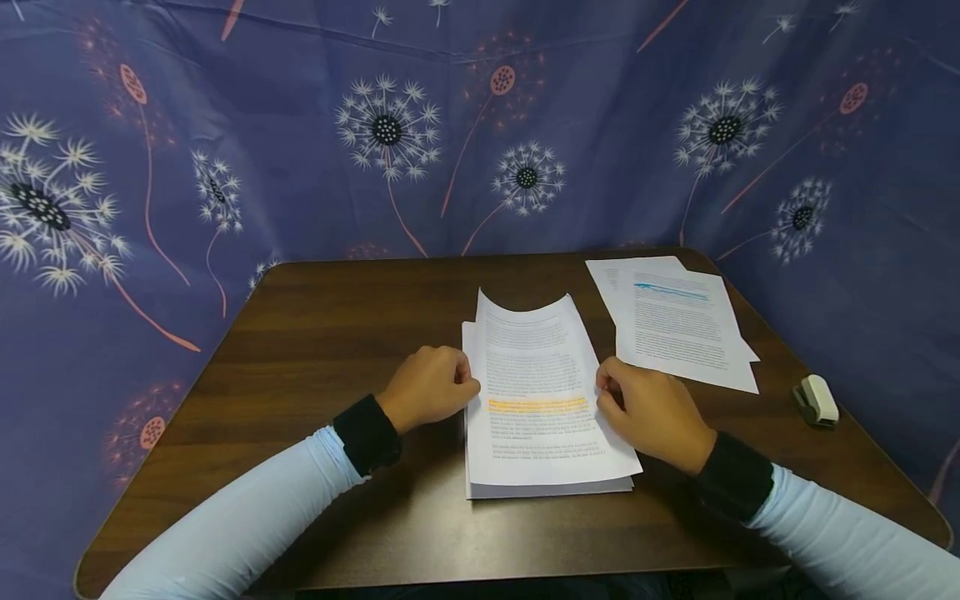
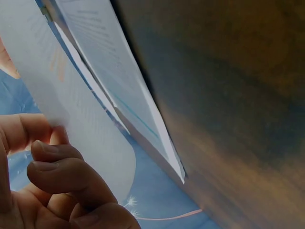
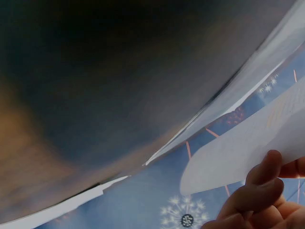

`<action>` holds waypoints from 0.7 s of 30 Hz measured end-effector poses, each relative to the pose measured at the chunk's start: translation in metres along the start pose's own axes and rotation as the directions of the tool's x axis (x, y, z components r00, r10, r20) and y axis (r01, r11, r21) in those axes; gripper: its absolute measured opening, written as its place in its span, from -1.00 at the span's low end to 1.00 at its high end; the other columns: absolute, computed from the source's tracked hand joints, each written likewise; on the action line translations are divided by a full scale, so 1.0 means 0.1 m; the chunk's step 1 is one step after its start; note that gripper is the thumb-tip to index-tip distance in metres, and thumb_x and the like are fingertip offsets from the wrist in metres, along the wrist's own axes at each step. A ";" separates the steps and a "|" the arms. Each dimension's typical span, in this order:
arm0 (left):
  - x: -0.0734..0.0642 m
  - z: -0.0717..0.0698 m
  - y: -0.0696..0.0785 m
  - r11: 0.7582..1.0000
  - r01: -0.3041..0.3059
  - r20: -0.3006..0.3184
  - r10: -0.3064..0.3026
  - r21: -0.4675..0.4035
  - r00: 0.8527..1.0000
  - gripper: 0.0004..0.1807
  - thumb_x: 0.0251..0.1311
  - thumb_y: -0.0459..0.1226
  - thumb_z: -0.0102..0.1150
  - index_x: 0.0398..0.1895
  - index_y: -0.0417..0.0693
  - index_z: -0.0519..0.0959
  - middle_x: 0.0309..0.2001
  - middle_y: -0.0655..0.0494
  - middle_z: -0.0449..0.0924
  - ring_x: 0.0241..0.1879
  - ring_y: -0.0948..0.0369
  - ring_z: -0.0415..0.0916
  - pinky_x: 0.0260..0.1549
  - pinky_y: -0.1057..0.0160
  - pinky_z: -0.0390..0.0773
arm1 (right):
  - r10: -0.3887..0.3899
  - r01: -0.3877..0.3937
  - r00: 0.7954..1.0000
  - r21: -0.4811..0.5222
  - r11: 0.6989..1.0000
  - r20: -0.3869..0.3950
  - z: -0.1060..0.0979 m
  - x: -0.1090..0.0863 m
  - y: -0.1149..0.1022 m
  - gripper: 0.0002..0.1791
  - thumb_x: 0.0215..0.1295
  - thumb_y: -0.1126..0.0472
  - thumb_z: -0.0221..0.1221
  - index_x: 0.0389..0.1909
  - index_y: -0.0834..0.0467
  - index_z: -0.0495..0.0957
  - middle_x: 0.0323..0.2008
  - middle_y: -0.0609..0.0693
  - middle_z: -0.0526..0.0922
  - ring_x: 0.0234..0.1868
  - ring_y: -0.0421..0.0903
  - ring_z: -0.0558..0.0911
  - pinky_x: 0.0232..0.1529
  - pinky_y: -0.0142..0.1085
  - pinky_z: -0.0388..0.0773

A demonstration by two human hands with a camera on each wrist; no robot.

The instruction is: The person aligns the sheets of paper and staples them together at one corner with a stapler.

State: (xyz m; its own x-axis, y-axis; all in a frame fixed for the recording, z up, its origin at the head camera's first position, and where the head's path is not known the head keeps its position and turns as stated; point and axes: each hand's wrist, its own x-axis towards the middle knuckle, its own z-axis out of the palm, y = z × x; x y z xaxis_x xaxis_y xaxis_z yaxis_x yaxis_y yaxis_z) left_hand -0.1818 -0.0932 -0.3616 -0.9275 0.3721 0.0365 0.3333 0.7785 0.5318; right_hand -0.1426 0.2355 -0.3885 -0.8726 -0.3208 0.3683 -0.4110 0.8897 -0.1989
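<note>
A printed sheet [image 1: 536, 358] with an orange highlighted band is held above a paper stack [image 1: 551, 492], its far edge bowed. My left hand [image 1: 429, 387] pinches its left edge between thumb and fingers. At the opposite edge, my right hand [image 1: 652, 408] pinches it the same way. From below, the left wrist view shows the raised sheet [image 2: 90, 114] apart from the stack, whose top page [image 2: 119, 71] bears a blue line. In the right wrist view the sheet [image 3: 228, 162] hangs from the curled fingers [image 3: 259, 193].
Two overlapping printed pages [image 1: 678, 333] lie at the back right of the brown wooden table [image 1: 315, 333], the upper one with a blue marked line. A white and dark stapler [image 1: 819, 400] stands near the right edge. Behind the table hangs a blue dandelion-print cloth [image 1: 600, 125].
</note>
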 end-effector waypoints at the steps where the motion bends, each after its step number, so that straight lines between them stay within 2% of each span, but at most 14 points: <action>1: 0.00 0.01 0.00 1.000 0.002 0.004 -0.002 -0.001 1.000 -0.78 0.27 -0.16 0.19 -0.56 0.10 0.60 -0.67 0.15 0.50 -0.63 0.17 0.49 -0.67 0.27 0.42 | -0.003 0.003 1.000 -0.001 1.000 -0.006 0.00 -0.01 0.00 -0.89 0.26 0.22 0.30 -0.27 0.04 0.54 -0.61 -0.19 0.49 -0.63 -0.25 0.36 -0.59 -0.35 0.27; 6: 0.00 0.07 -0.02 1.000 0.012 0.013 -0.013 0.010 1.000 -0.77 0.26 -0.17 0.21 -0.57 0.10 0.61 -0.64 0.16 0.51 -0.62 0.18 0.49 -0.65 0.27 0.43 | -0.003 0.002 1.000 -0.008 1.000 -0.010 0.02 -0.04 0.02 -0.88 0.24 0.21 0.32 -0.28 0.03 0.55 -0.59 -0.18 0.50 -0.62 -0.25 0.37 -0.57 -0.34 0.28; 21: 0.01 0.17 -0.10 0.999 0.031 0.060 -0.034 0.042 0.998 -0.76 0.26 -0.15 0.27 -0.58 0.11 0.62 -0.64 0.18 0.52 -0.62 0.21 0.48 -0.65 0.27 0.38 | 0.024 -0.020 0.991 -0.031 0.999 0.129 0.07 -0.02 0.02 -0.88 0.26 0.21 0.31 -0.25 0.06 0.56 -0.56 -0.18 0.53 -0.61 -0.26 0.39 -0.58 -0.35 0.28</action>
State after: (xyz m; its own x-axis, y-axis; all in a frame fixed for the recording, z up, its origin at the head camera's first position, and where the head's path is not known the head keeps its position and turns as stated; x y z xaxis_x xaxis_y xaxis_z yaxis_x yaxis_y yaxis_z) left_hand -0.1833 -0.0921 -0.3814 -0.9262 0.3756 -0.0325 0.3112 0.8103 0.4966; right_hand -0.1431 0.2353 -0.3961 -0.9089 -0.3389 0.2429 -0.3853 0.9054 -0.1783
